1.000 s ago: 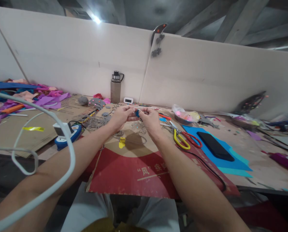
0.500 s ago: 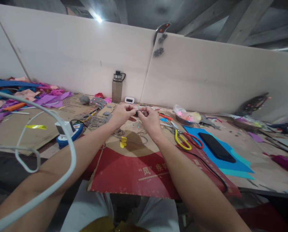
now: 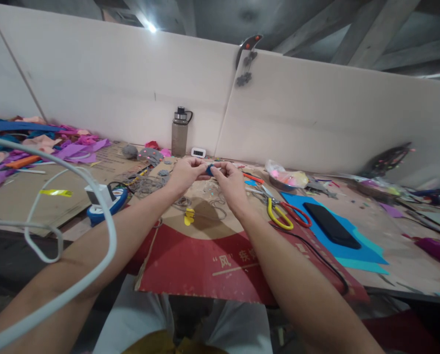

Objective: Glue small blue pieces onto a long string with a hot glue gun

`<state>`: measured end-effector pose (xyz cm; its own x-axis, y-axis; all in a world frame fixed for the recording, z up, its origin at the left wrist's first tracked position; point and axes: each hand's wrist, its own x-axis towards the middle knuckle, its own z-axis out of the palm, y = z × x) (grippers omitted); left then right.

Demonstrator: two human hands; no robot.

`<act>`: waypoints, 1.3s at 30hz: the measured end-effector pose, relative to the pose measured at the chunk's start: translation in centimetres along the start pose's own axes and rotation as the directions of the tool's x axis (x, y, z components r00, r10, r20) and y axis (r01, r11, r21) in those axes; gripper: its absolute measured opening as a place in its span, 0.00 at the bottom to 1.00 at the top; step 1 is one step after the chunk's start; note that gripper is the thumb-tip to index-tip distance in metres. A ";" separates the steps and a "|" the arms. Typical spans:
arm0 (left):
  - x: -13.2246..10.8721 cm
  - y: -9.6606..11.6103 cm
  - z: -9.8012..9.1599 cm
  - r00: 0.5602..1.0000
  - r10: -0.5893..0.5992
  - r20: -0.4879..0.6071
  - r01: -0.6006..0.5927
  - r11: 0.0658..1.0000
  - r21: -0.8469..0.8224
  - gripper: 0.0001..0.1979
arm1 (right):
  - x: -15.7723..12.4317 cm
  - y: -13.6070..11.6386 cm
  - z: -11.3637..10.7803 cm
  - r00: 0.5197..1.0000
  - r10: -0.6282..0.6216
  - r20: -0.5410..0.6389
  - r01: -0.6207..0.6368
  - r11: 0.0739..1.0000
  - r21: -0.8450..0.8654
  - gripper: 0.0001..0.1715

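Note:
A small blue piece [image 3: 209, 170], perhaps felt or foam, is pinched between the fingertips of both hands above the cardboard. My left hand [image 3: 186, 173] grips it from the left, and my right hand [image 3: 230, 180] from the right; both are closed. Below them, a yellow cut-out [image 3: 189, 216] lies on the red and brown cardboard [image 3: 198, 268]. Grey cord [image 3: 146, 187] is tangled beside my left hand. To the right of my right hand lie scissors [image 3: 279, 215] with one yellow and one red handle.
A bottle [image 3: 179, 135] and a small white digital display [image 3: 198, 153] stand at the back panel. A black phone [image 3: 330, 225] rests on blue sheets [image 3: 363, 253] at right. Colourful scraps [image 3: 43, 142] cover the left. A white cable [image 3: 109, 231] loops across the left foreground.
The piece between my fingertips looked dark and mostly hidden before; now more of its blue surface shows. Both hands stay in nearly the same place.

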<state>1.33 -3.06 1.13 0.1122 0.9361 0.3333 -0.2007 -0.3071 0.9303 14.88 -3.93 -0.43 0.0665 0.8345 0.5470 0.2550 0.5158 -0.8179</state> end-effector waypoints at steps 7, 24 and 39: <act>-0.3 -0.4 0.3 0.996 0.090 -0.002 -0.090 0.995 0.049 0.06 | 0.0 0.0 0.1 0.999 0.026 -0.022 -0.026 0.999 0.024 0.14; 0.0 0.2 -0.3 0.978 -0.082 0.191 0.111 0.984 -0.142 0.11 | 0.6 0.6 0.2 0.995 0.101 -0.002 -0.098 0.972 0.216 0.12; 0.1 0.3 -0.4 0.997 0.043 -0.059 -0.048 0.995 -0.082 0.09 | -0.6 -0.1 0.8 1.000 -0.018 -0.019 0.018 1.000 -0.002 0.13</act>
<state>0.91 -2.93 1.35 0.0455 0.9307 0.3630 -0.2853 -0.3362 0.8975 14.08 -4.33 -0.82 0.0800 0.8210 0.5652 0.2577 0.5307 -0.8074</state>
